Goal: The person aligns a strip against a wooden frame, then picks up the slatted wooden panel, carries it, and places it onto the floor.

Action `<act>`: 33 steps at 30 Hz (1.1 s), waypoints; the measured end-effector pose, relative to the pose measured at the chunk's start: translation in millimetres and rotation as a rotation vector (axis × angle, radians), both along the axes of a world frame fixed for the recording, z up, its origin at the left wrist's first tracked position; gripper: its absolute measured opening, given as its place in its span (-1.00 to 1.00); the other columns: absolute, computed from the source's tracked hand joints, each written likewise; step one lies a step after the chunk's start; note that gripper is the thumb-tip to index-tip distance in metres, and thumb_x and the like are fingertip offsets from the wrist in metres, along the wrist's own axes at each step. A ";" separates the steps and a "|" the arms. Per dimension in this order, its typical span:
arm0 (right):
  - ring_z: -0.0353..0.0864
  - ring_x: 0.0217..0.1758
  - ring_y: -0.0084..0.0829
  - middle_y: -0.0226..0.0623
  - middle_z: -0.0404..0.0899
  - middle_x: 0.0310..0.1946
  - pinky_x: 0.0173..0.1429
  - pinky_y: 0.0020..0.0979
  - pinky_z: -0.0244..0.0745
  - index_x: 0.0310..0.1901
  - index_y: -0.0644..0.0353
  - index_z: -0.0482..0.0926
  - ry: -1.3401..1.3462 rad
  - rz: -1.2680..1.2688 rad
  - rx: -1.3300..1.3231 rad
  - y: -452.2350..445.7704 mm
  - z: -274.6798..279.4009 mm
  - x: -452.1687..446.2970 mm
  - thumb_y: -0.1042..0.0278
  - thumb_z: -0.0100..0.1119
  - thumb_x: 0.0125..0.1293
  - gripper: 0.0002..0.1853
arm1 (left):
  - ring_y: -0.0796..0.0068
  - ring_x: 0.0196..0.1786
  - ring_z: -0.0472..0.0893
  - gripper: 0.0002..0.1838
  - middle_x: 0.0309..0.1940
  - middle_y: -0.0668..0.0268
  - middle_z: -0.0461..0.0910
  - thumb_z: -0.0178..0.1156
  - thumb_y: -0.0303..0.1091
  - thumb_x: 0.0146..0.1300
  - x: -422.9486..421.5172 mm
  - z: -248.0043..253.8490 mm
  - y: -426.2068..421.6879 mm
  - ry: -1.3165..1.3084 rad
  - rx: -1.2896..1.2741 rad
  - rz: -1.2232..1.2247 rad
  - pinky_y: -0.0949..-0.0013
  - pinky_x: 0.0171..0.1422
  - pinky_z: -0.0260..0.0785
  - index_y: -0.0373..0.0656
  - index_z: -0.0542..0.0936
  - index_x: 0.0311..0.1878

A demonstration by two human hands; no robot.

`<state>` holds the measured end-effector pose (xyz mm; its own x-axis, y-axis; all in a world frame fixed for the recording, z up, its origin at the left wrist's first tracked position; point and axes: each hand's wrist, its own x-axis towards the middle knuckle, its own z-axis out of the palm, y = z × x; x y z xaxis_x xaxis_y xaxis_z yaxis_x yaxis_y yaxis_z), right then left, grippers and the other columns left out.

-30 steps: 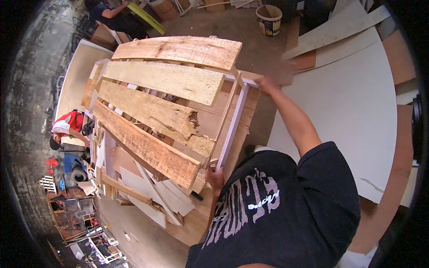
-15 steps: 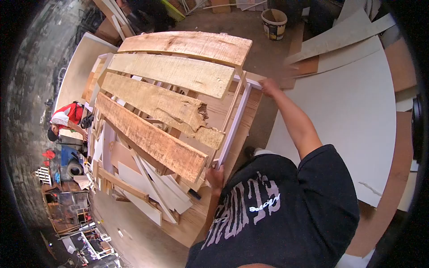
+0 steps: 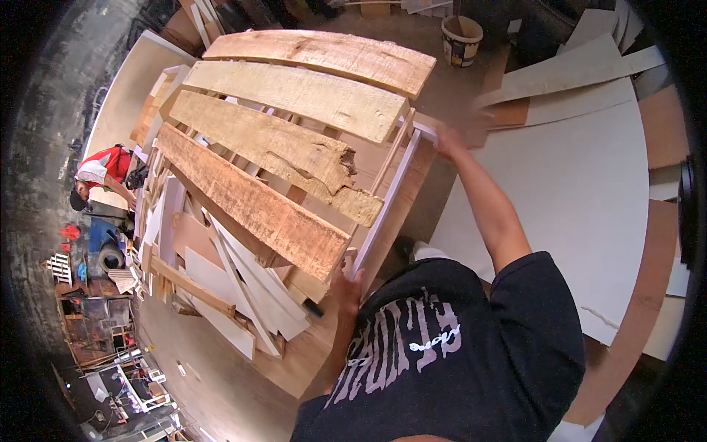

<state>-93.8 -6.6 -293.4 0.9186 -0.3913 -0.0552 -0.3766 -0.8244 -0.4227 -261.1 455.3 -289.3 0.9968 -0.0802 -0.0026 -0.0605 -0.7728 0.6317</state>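
Four rough wooden boards lie side by side, with gaps, across a pale frame [image 3: 387, 193]. The nearest board [image 3: 250, 202] is reddish; the one beside it [image 3: 272, 147] has a broken, jagged end. Beyond them are a paler board [image 3: 302, 96] and another reddish one [image 3: 331, 55]. My right hand [image 3: 448, 143] is closed round the frame's far right corner, slightly blurred. At the frame's near corner, below the boards' ends, my left hand [image 3: 346, 283] grips the bar. Under the boards show thin wooden slats.
White offcuts [image 3: 221, 302] lie on a plywood sheet at the lower left. A large white panel [image 3: 560, 199] leans or lies at right. A bucket [image 3: 461, 40] stands on the floor at the back. Another person in red [image 3: 110, 168] bends over at far left.
The far board ends have shifted up and right in view, while the near hand and bar have moved slightly left. Both hands keep their hold. The person at the top left has gone from view.
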 end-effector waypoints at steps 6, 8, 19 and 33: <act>0.50 0.20 -0.01 -0.04 0.54 0.10 0.27 -0.05 0.41 0.19 0.16 0.45 -0.338 -0.196 -0.109 64.0 29.7 -57.7 0.30 0.33 0.10 -0.42 | 0.11 0.10 0.59 -0.39 0.05 0.07 0.60 0.46 -0.28 0.02 -18.0 26.7 25.6 0.054 -0.052 0.021 0.16 0.20 0.44 -0.25 0.51 0.15; 0.52 0.17 -0.03 -0.06 0.57 0.06 0.26 -0.08 0.41 0.15 0.15 0.47 -0.671 -0.260 -0.043 107.4 24.8 -96.4 0.29 0.31 0.14 -0.48 | 0.15 0.18 0.56 -0.38 0.12 0.07 0.57 0.47 -0.34 0.01 -23.5 29.4 41.1 0.146 -0.118 0.048 0.18 0.23 0.44 -0.28 0.50 0.17; 0.69 -0.28 -0.39 -0.18 0.69 -0.28 -0.12 -0.40 0.58 0.06 0.22 0.58 -0.368 -0.027 0.506 316.1 26.0 -192.8 0.45 0.13 0.30 -0.70 | 0.31 -0.15 0.70 -0.70 -0.22 0.18 0.70 0.33 -0.47 0.17 -37.9 83.2 118.3 0.102 -0.357 -0.017 0.31 0.00 0.54 -0.22 0.61 0.00; 0.68 -0.32 -0.41 -0.14 0.66 -0.20 -0.17 -0.41 0.59 0.17 0.19 0.50 -0.097 0.374 0.569 449.2 68.6 -238.6 0.37 0.15 0.32 -0.62 | 0.05 0.23 0.44 -0.58 0.13 0.05 0.50 0.30 -0.47 0.16 -53.0 94.3 228.5 -0.185 -0.272 0.223 0.10 0.31 0.31 -0.19 0.52 0.12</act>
